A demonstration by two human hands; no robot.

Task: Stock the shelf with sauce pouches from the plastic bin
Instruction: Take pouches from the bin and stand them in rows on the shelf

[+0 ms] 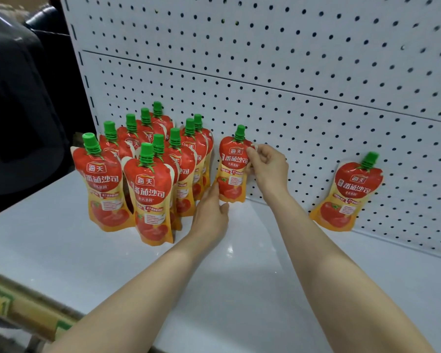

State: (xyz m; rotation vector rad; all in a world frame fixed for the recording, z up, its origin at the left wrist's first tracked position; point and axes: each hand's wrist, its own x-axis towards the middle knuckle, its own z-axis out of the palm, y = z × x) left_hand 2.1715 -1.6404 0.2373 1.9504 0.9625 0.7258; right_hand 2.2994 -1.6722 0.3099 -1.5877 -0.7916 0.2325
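Observation:
A red and yellow sauce pouch (231,169) with a green cap stands upright against the pegboard back, and both hands hold it. My left hand (210,212) grips its lower left corner. My right hand (266,164) pinches its upper right edge. To the left, several matching pouches (148,174) stand in tidy rows on the white shelf (239,276). Another pouch (346,194) leans alone against the pegboard at the right. The plastic bin is not in view.
The white pegboard back panel (290,85) rises behind the shelf. A dark rounded object (18,110) sits beyond the shelf's left end. The shelf's front edge carries a yellow and green price strip (15,307).

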